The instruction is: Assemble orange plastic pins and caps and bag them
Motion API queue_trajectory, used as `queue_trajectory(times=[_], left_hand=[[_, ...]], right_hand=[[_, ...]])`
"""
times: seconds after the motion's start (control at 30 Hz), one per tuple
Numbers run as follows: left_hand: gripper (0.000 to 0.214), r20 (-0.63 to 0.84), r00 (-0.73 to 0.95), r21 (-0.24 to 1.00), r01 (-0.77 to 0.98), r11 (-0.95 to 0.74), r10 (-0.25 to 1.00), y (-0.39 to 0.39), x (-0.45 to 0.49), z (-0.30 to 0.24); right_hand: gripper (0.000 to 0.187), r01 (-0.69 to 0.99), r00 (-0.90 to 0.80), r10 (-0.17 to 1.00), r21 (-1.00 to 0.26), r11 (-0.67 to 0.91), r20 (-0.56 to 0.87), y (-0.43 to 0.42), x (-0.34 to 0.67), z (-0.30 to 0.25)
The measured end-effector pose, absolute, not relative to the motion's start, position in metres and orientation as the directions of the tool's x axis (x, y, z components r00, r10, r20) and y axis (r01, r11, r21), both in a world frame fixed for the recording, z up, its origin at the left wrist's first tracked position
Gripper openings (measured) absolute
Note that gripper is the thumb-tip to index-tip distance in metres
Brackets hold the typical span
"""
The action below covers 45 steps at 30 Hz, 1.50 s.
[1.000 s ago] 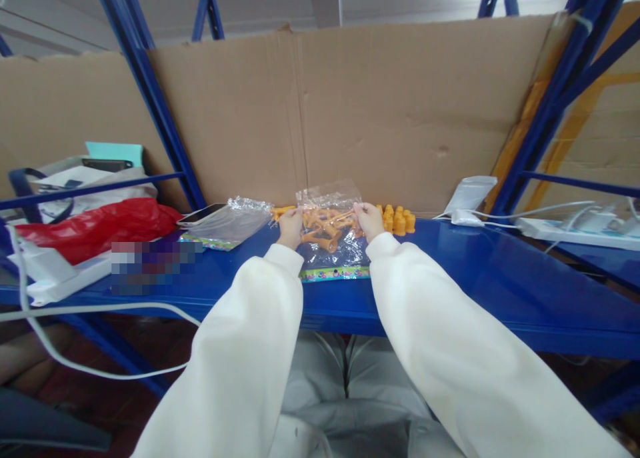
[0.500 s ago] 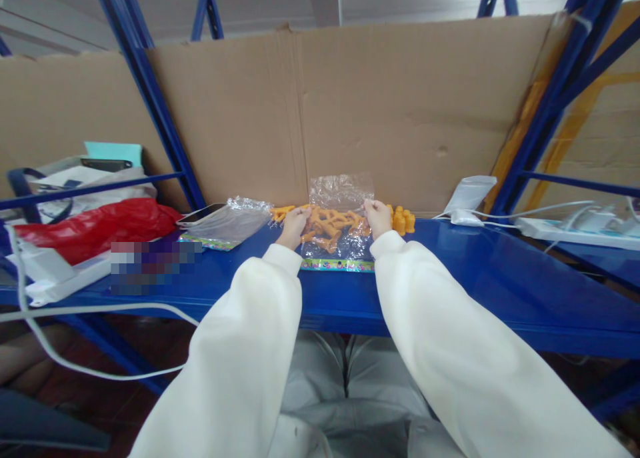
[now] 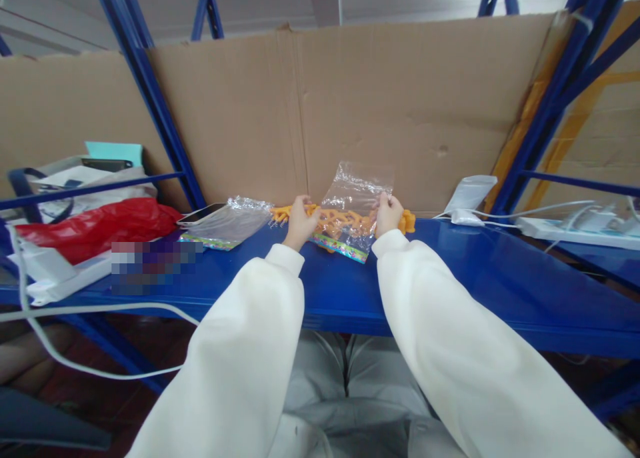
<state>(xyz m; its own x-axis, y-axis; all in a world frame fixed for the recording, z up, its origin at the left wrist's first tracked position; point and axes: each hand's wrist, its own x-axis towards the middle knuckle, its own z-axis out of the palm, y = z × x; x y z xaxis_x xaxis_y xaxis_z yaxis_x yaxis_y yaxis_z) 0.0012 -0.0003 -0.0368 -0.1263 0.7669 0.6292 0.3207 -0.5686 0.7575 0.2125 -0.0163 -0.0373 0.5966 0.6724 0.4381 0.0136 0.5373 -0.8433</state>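
Note:
A clear plastic bag point(image 3: 356, 198) with a colourful printed strip along its lower edge holds several orange plastic pieces point(image 3: 345, 223). It is tilted up off the blue shelf point(image 3: 450, 271), near the cardboard back wall. My left hand point(image 3: 299, 222) pinches the bag's left side. My right hand point(image 3: 388, 215) grips its right side. Both arms wear white sleeves. A few loose orange pieces point(image 3: 408, 221) lie just right of my right hand, and more orange pieces point(image 3: 281, 212) show to the left of my left hand.
A second clear bag point(image 3: 227, 223) and a phone point(image 3: 201, 213) lie left of my hands. Further left sit a red plastic bag point(image 3: 95, 228) and white boxes. A white charger point(image 3: 469, 195), cables and a power strip point(image 3: 560, 228) are on the right. Blue rack posts stand on both sides.
The bag has been lifted off the shelf, pushed back toward the cardboard and tilted. Both hands moved away from me and slightly to the right with it.

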Motion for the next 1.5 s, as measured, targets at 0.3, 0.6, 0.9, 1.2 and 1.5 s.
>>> queue_trajectory(times=[0.3, 0.6, 0.9, 1.2, 1.5], left_hand=[[0.094, 0.586, 0.672, 0.138, 0.467, -0.874, 0.452, -0.015, 0.011, -0.049], [0.09, 0.5, 0.806, -0.228, 0.475, -0.85, 0.316, -0.026, 0.02, -0.039], [0.08, 0.537, 0.755, -0.331, 0.6, -0.729, 0.378, -0.019, -0.045, 0.011], [0.075, 0.545, 0.466, -0.226, 0.882, -0.413, 0.697, 0.001, -0.182, 0.012], [0.058, 0.404, 0.387, -0.291, 0.913, -0.285, 0.829, 0.005, -0.236, -0.011]], right_hand=[[0.018, -0.195, 0.767, 0.597, -0.802, 0.564, 0.234, -0.036, 0.213, -0.017], [0.011, -0.208, 0.765, 0.603, -0.798, 0.566, 0.228, -0.037, 0.213, -0.014], [0.022, -0.24, 0.558, 0.762, -0.815, 0.527, 0.329, -0.035, 0.213, -0.02], [0.024, -0.234, 0.514, 0.803, -0.852, 0.469, 0.301, -0.036, 0.211, -0.024], [0.019, -0.237, 0.496, 0.818, -0.861, 0.45, 0.291, -0.037, 0.21, -0.025]])
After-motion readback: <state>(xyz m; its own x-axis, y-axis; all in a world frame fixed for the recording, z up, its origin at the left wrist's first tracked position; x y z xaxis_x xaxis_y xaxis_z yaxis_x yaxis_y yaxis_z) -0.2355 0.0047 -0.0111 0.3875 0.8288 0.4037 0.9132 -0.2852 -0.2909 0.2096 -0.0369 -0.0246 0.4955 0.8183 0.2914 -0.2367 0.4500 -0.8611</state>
